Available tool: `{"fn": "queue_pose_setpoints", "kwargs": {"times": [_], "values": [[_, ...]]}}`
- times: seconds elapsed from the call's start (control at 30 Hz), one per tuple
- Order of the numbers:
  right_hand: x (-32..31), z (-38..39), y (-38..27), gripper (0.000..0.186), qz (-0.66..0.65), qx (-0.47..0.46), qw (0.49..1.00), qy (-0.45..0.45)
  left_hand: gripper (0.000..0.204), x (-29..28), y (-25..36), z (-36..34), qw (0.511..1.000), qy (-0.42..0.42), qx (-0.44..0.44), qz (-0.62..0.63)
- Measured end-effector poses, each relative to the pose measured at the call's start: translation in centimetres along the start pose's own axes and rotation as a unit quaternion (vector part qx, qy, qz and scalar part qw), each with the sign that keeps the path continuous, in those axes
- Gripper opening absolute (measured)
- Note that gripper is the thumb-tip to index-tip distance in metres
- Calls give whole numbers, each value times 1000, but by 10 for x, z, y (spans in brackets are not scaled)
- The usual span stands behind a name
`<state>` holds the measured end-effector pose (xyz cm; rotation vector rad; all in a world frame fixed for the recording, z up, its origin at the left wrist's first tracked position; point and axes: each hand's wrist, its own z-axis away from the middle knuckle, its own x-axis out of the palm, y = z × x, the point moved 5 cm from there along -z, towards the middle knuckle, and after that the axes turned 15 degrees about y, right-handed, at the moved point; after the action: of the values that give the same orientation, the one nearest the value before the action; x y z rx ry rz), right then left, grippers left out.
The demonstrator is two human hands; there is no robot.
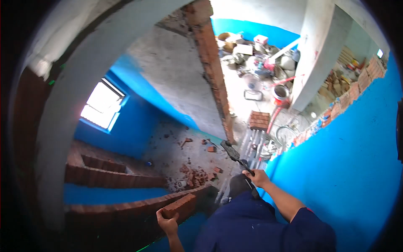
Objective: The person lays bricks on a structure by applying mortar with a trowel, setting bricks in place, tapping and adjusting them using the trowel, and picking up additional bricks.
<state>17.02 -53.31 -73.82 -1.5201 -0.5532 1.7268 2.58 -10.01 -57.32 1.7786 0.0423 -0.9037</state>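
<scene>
My left hand (168,222) grips the near end of a red brick (181,206) that lies on top of a low brick wall (126,205). My right hand (257,178) is closed around the handle of a dark trowel (232,153), whose blade points away from me above the floor. My dark blue trousers fill the lower middle of the view.
A bright blue wall (344,176) runs along my right. Low brick partitions (105,172) stand at left below a window (102,105). Broken bricks (195,176) litter the concrete floor. Beyond a brick pier (214,71) lie a brick stack (259,119), a bucket (280,93), pipes and clutter.
</scene>
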Motion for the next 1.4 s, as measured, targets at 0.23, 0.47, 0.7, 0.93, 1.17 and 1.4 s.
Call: {"fn": "queue_pose_setpoints", "kwargs": {"times": [0.23, 0.47, 0.7, 0.93, 1.17, 1.4], "values": [[-26, 23, 120, 45, 31, 181, 982, 49, 55, 150, 12, 19, 983, -120, 33, -133], [-17, -28, 192, 39, 39, 297, 950, 88, 51, 386, -3, 44, 956, -267, -71, -102], [31, -112, 237, 33, -134, 509, 841, 127, 42, 695, -7, 111, 894, -344, 260, -121], [106, -156, 227, 25, -338, 654, 657, 160, 48, 903, -36, 198, 750, -458, 461, -126], [134, -165, 235, 27, -419, 674, 588, 158, 49, 992, -81, 206, 860, -487, 144, -37], [134, -178, 232, 25, -406, 686, 578, 174, 52, 1025, -177, 185, 846, -486, 175, -133]]}}
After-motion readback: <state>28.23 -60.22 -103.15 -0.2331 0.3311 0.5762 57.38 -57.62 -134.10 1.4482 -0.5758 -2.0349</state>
